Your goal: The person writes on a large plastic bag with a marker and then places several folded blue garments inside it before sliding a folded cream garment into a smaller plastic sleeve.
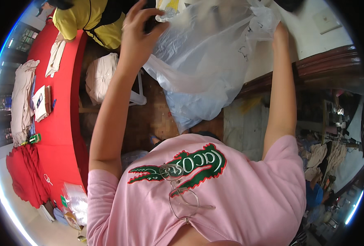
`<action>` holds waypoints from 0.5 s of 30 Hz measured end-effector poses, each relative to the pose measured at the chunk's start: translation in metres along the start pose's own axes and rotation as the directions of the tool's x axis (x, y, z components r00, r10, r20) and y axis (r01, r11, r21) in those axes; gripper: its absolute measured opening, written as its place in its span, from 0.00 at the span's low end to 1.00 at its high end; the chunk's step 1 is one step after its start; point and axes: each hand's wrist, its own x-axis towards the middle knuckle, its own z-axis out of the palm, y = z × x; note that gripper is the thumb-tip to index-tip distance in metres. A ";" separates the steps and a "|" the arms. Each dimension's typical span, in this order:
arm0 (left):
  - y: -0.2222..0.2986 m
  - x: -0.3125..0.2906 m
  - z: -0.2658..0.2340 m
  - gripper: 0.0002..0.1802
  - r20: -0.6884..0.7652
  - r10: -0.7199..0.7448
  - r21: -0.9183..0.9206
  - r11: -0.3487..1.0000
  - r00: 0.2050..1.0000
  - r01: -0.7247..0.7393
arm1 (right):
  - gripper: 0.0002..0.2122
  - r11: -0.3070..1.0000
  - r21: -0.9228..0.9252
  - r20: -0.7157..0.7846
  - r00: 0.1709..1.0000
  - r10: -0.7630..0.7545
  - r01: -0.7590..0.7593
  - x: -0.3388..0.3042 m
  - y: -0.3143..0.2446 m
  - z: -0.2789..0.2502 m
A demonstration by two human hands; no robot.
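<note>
A large translucent plastic bag [202, 57] is stretched wide between my raised hands and hangs toward the floor. My left hand [141, 33] pinches its left upper edge between thumb and fingers. My right hand [279, 36] grips the opposite upper edge, with its fingers mostly hidden by the crumpled plastic. The lower part of the bag looks pale blue; whether anything lies inside I cannot tell. Beyond the bag, at the top edge, a white and yellow item [171, 5] shows in part.
A long red-topped table [59, 143] runs along the left, with folded beige garments [24, 96] and red cloth [26, 174] on it. A person in yellow [81, 18] stands at its far end. Beige cloth [102, 76] rests on a white stool [139, 96]. Hanging clothes [323, 158] are at right.
</note>
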 end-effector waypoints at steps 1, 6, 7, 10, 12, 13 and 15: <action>-0.003 0.013 0.013 0.17 0.093 0.035 0.066 0.997 0.995 -0.041 | 0.17 0.998 -0.060 -0.178 0.983 -0.047 0.037 -0.007 -0.010 -0.014; -0.005 0.028 0.103 0.15 0.447 0.121 0.273 0.925 0.886 -0.264 | 0.21 0.544 0.722 -0.061 0.822 -0.565 0.428 -0.097 -0.095 -0.083; -0.002 0.024 0.124 0.17 0.451 0.216 0.332 0.860 0.866 -0.388 | 0.25 0.471 0.815 0.143 0.670 -0.729 0.338 -0.121 -0.107 -0.090; -0.009 -0.008 0.161 0.20 0.634 0.467 0.275 0.609 0.617 -0.744 | 0.27 0.624 0.662 0.483 0.400 -0.779 0.415 -0.172 -0.086 -0.070; -0.034 -0.038 0.177 0.22 0.777 0.460 0.201 0.464 0.429 -0.863 | 0.26 0.739 0.465 0.805 0.114 -0.582 0.487 -0.182 -0.047 -0.059; -0.045 -0.050 0.180 0.24 0.836 0.434 0.159 0.392 0.335 -0.906 | 0.25 0.788 0.333 0.938 -0.093 -0.335 0.517 -0.183 -0.025 -0.059; -0.079 -0.073 0.190 0.25 0.952 0.156 0.219 0.257 0.264 -0.941 | 0.24 0.876 0.206 0.976 -0.158 -0.151 0.437 -0.198 0.018 -0.066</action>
